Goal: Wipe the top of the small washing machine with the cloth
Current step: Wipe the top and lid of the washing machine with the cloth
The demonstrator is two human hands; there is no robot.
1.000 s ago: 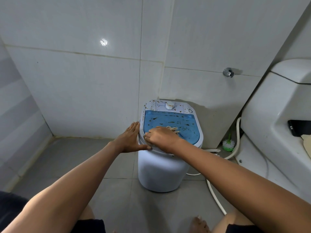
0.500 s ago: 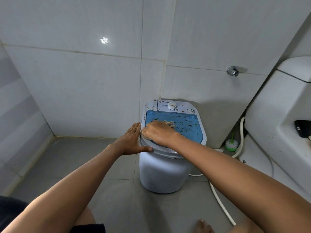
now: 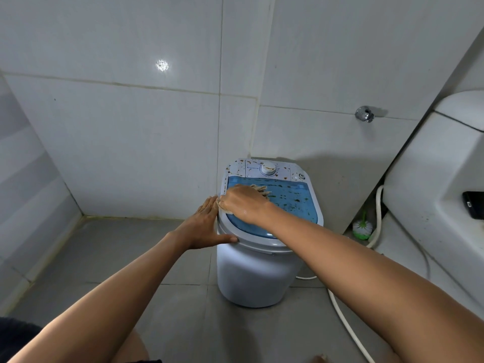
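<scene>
The small white washing machine [image 3: 254, 273] stands on the floor against the tiled wall. Its blue see-through lid [image 3: 293, 203] and white control strip with a dial [image 3: 267, 169] are spotted with brown and green dirt. My right hand [image 3: 242, 203] lies over the lid's left side and presses a beige cloth [image 3: 260, 189] onto it; the cloth's frayed edge sticks out beyond my fingers. My left hand [image 3: 207, 226] rests flat against the machine's left rim, with its thumb along the front edge.
A white toilet tank [image 3: 432, 195] fills the right side, with a dark phone-like object [image 3: 474, 208] on it. A white hose [image 3: 348, 326] runs across the floor by the machine. A green-and-white brush [image 3: 362, 226] stands in the corner, under a wall tap [image 3: 364, 114].
My right hand has slid the cloth from the lid's front toward the back left. My left hand has stayed on the machine's left rim.
</scene>
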